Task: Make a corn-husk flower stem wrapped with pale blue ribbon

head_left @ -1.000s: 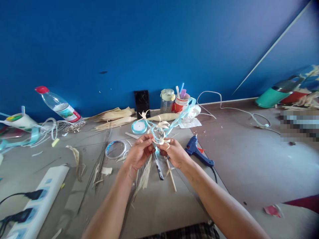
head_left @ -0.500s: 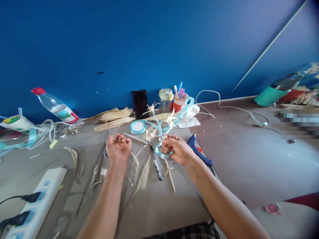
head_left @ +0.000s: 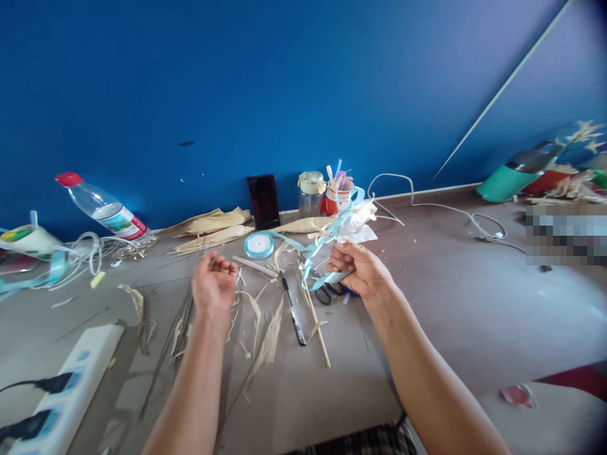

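I've got the right hand (head_left: 359, 272) pinching the pale blue ribbon (head_left: 327, 279), slack trailing left of the grip. My left hand (head_left: 215, 278), well apart, is loosely curled, nothing showing in it. Watch that slack! It could snag on the scissors (head_left: 331, 298) just below the grip, and a hard tug might drag the spool (head_left: 259, 245) farther left.

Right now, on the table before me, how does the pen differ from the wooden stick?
The pen has black ends and a clearer middle; the stick is plain and pale. The pen looks shorter than the stick. A dry strip crosses the stick in this view; nothing crosses the pen. Both are thin and lie slanted on the table.
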A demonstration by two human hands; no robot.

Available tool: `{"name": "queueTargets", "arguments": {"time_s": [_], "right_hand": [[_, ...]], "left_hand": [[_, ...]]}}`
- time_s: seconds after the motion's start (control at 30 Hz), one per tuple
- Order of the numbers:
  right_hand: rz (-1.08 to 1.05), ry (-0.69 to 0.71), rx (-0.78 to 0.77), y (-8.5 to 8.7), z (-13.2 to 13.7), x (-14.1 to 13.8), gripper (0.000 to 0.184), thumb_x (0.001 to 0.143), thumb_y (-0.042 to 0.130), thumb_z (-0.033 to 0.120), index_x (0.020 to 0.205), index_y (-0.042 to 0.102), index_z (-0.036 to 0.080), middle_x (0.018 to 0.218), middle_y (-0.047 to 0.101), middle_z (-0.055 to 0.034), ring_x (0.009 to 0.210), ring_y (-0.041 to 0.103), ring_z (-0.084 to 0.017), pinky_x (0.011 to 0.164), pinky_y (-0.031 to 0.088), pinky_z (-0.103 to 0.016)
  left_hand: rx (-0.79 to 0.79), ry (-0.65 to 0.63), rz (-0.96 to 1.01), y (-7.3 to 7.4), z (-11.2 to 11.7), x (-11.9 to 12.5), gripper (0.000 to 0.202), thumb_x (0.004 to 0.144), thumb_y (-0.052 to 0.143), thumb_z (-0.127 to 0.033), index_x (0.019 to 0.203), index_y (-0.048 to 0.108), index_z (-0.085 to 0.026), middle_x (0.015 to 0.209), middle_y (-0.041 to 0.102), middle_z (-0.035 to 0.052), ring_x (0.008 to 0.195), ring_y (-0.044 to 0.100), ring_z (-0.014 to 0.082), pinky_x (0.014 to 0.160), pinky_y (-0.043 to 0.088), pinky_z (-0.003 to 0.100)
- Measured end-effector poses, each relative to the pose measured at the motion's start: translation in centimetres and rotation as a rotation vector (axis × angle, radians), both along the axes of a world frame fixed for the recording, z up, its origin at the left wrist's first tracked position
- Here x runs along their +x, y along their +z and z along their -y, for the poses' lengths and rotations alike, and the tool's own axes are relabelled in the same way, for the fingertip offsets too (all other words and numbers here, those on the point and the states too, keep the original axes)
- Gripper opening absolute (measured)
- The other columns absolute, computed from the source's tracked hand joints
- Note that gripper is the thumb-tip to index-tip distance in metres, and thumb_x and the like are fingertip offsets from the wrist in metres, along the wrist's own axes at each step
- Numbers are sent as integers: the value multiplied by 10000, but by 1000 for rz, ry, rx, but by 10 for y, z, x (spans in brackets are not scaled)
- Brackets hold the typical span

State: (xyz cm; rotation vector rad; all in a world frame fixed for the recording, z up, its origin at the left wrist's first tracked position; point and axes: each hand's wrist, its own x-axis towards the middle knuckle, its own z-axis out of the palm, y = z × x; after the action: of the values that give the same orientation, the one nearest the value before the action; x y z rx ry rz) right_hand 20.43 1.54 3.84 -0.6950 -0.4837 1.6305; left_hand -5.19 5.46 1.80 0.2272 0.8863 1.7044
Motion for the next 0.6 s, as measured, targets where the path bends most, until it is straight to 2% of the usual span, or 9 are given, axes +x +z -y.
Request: {"name": "queueTargets", "arguments": {"time_s": [0.07, 0.13, 0.2, 0.27, 0.33, 0.47, 0.6], "right_hand": [[8, 68, 9, -3, 2, -10, 373, 629, 653, 107, 540, 300, 189, 469, 258, 100, 409, 178, -30, 435, 240, -204], [19, 148, 13, -7, 5, -23, 359, 630, 649, 114, 525, 314, 188, 466, 260, 96, 406, 185, -32, 431, 220, -209], [32, 195, 11, -11, 8, -34, 334, 629, 648, 119, 517, 341, 186, 459, 252, 97, 402, 178, -33, 429, 204, -211], [57, 219, 7, -14, 9, -42, 318, 630, 653, 135, 505, 364, 182, 444, 243, 99, 398, 176, -33, 425, 199, -212], [90, 226, -2, -15, 9, -45, 318, 629, 663, 159, 491, 376, 180, 425, 246, 99, 392, 189, -33, 420, 204, -213], [128, 197, -71, -14, 8, -48, 240, 592, 689, 175, 530, 458, 167, 397, 289, 102, 370, 210, -26, 405, 205, -204], [137, 203, -116, -14, 9, -51, 209, 561, 705, 167, 552, 497, 157, 381, 335, 97, 358, 241, -22, 397, 218, -195]], "left_hand": [[50, -232, -133, -1, 8, 24, 110, 666, 672, -172, 740, 599, -137, 628, 566, -19, 530, 513, 63, 591, 425, 223], [57, -510, -223, -4, 19, 47, 164, 628, 734, -206, 744, 650, -128, 686, 612, 13, 566, 540, 83, 601, 438, 243], [54, -645, -255, -7, 29, 64, 194, 621, 755, -248, 756, 686, -126, 712, 629, 24, 558, 529, 77, 596, 435, 245], [76, -692, -248, -10, 36, 73, 234, 624, 758, -268, 815, 714, -140, 719, 638, 23, 580, 537, 80, 606, 434, 240], [104, -676, -228, -12, 40, 77, 239, 613, 766, -270, 818, 723, -156, 697, 636, 13, 570, 526, 75, 595, 428, 234], [114, -629, -183, -10, 41, 79, 199, 605, 773, -262, 765, 724, -154, 666, 634, 0, 556, 503, 61, 584, 412, 218], [129, -673, -182, -9, 40, 80, 194, 618, 765, -250, 767, 723, -133, 628, 629, 9, 559, 499, 76, 587, 405, 233]]}}
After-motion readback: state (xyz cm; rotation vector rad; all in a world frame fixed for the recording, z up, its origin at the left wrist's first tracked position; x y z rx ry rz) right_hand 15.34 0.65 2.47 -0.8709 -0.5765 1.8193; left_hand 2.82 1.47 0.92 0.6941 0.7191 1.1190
